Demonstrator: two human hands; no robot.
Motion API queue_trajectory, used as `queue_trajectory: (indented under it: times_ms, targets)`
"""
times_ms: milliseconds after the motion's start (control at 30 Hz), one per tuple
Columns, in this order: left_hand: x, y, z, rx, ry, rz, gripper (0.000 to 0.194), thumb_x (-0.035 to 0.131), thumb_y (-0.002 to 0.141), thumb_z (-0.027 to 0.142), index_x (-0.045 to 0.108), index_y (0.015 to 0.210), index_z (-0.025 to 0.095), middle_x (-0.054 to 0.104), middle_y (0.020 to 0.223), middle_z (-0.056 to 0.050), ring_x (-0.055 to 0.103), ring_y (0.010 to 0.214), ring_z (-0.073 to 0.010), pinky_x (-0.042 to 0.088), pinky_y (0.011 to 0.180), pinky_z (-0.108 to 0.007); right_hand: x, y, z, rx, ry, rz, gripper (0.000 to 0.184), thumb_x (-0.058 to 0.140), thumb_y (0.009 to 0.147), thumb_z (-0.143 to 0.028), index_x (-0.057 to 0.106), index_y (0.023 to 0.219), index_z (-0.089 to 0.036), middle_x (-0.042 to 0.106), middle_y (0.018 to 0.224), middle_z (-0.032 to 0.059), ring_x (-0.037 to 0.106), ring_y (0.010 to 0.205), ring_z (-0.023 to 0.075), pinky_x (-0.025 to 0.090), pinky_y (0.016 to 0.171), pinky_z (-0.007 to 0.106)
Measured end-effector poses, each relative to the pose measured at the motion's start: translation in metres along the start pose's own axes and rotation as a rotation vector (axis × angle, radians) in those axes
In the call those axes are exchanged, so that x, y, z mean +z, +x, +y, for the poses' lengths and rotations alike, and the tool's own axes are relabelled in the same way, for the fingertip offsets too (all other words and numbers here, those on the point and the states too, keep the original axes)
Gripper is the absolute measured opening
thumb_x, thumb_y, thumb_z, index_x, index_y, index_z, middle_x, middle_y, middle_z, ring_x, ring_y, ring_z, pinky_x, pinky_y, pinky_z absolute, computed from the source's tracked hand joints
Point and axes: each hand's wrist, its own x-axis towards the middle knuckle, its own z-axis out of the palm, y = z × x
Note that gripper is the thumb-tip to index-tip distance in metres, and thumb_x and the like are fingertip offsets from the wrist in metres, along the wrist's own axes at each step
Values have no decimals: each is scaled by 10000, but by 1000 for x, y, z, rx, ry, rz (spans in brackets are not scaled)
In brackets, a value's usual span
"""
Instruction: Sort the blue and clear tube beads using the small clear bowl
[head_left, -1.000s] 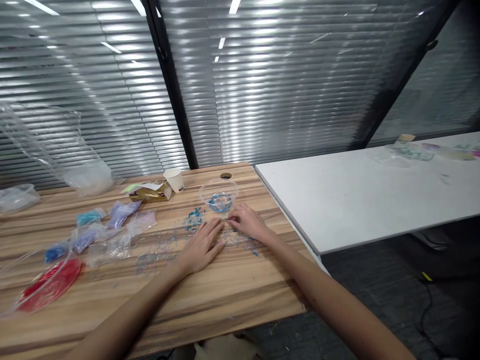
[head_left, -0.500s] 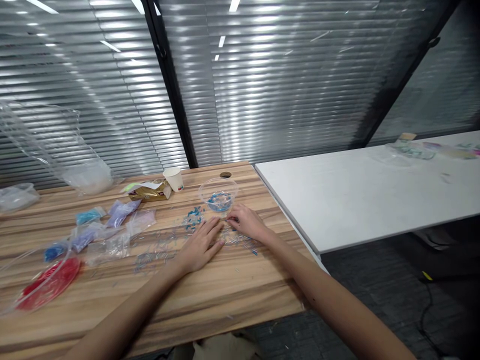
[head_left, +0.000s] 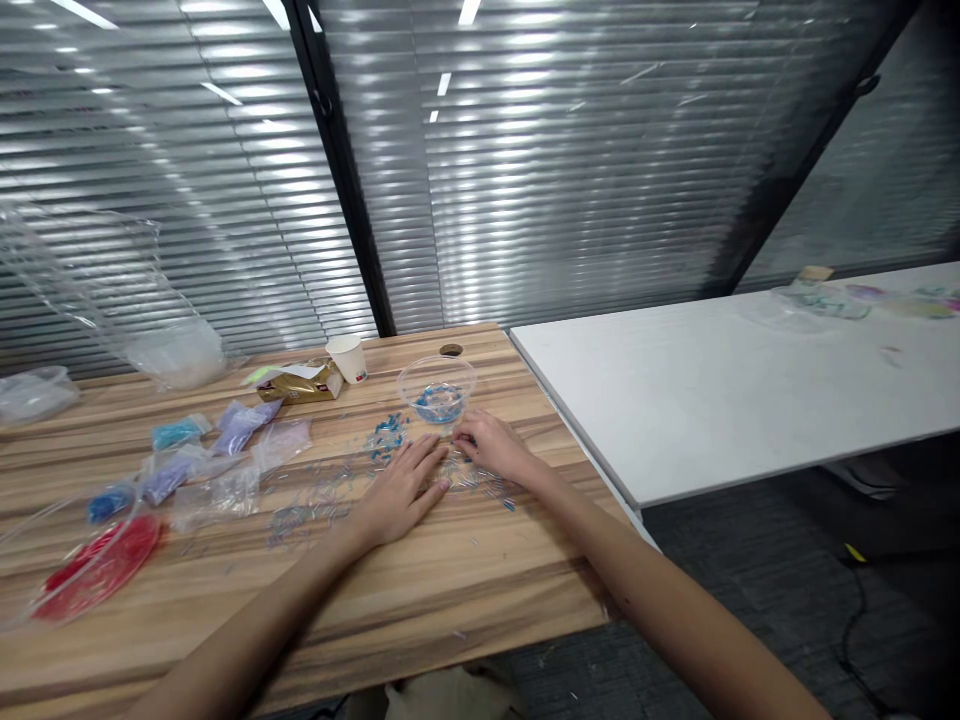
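My left hand (head_left: 405,490) lies flat on the wooden table with its fingers stretched toward the right hand. My right hand (head_left: 487,443) is closed in a pinch close to the left fingertips; whatever is between its fingers is too small to make out. Just beyond both hands stands a clear round bowl (head_left: 437,378) with blue pieces (head_left: 440,403) in its bottom. A small heap of blue pieces (head_left: 388,436) sits left of the bowl. Thin clear and bluish tube-like pieces (head_left: 319,500) are scattered left of my left hand, and more (head_left: 484,480) lie under the right.
On the wooden table (head_left: 420,620) are small bags of purple (head_left: 244,425) and turquoise pieces (head_left: 176,432), a bag of red material (head_left: 101,570), a gold box (head_left: 300,383) and a paper cup (head_left: 347,358). A white table (head_left: 720,390) adjoins at right.
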Motion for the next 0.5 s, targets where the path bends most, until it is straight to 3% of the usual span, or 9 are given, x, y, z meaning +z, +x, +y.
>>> queue_trajectory:
  times_ms: [500]
  targets:
    - [-4,0,1,-5,5,-19,519,288,966,447,339,1399,166,276,1479,-115,217,1375,-224,189,1128,-459,-1,0,-2,11,-6,-24,125,553,837,-109,665,832,-164,642,877,44,560,853,158,377,735,227]
